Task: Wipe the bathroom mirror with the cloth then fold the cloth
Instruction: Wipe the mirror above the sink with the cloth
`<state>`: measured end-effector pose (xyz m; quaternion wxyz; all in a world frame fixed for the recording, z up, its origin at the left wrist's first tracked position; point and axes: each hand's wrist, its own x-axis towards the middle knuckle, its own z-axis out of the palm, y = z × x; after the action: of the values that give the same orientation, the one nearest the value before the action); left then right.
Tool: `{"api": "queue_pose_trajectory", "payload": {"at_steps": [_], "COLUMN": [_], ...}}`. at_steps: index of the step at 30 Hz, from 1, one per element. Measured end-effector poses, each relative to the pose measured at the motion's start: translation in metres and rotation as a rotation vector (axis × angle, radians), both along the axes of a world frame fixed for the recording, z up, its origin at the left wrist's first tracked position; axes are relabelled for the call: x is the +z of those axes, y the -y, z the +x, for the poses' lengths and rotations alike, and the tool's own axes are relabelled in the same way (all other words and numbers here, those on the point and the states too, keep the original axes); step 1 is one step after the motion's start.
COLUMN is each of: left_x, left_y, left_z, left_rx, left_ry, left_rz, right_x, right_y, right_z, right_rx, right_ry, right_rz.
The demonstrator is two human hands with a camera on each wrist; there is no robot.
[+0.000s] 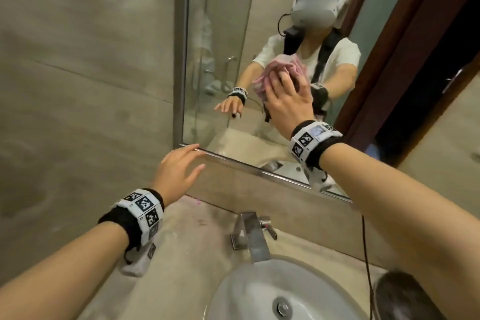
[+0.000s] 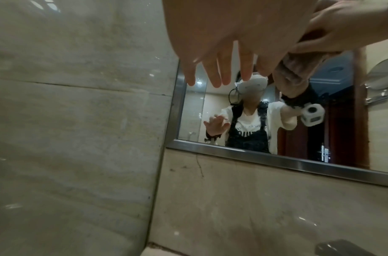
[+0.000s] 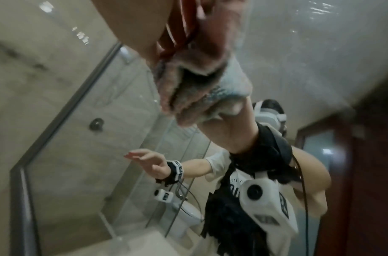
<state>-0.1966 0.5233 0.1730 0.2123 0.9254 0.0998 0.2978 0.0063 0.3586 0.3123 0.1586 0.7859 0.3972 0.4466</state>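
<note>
The bathroom mirror (image 1: 220, 34) in its steel frame hangs above the counter. My right hand (image 1: 285, 101) is raised against the glass, its fingers curled over a bunched pink cloth (image 1: 261, 83) and pressing it onto the mirror's middle. From the right wrist, the cloth (image 3: 199, 78) bulges out below the hand (image 3: 133, 26), pink with a pale blue-grey side. My left hand (image 1: 181, 166) hovers with spread fingers and holds nothing, its fingertips close to the mirror's lower left frame corner. The left wrist view has those fingers (image 2: 221, 72) in front of the mirror (image 2: 342, 121), with the cloth (image 2: 293, 69) beside them.
A square chrome tap (image 1: 250, 234) and a white basin (image 1: 246, 293) sit below on the beige stone counter (image 1: 187, 228). A tiled wall (image 1: 78, 86) closes the left side. A black cable (image 1: 366, 254) hangs from my right arm. A small round wall mirror (image 2: 383, 74) is mounted at the right.
</note>
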Motion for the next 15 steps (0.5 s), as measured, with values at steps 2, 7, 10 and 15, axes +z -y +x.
{"api": "queue_pose_trajectory", "payload": {"at_steps": [2, 7, 10, 15], "left_x": [0.002, 0.004, 0.002, 0.002], "left_y": [-0.004, 0.000, 0.004, 0.011], "left_z": [0.003, 0.015, 0.024, 0.034], "left_rx": [0.011, -0.002, -0.020, -0.030], "left_ry": [0.016, 0.005, 0.014, 0.027], "left_rz": [-0.007, -0.029, -0.030, -0.034], "right_x": [0.001, 0.021, 0.025, -0.037], "right_y": [0.000, 0.009, 0.018, 0.025], "right_z": [0.002, 0.019, 0.040, 0.026], "right_rx": [0.088, 0.168, 0.158, 0.283], "right_ry": [0.007, -0.039, -0.005, -0.168], "right_rz": [-0.081, -0.291, -0.335, -0.300]}}
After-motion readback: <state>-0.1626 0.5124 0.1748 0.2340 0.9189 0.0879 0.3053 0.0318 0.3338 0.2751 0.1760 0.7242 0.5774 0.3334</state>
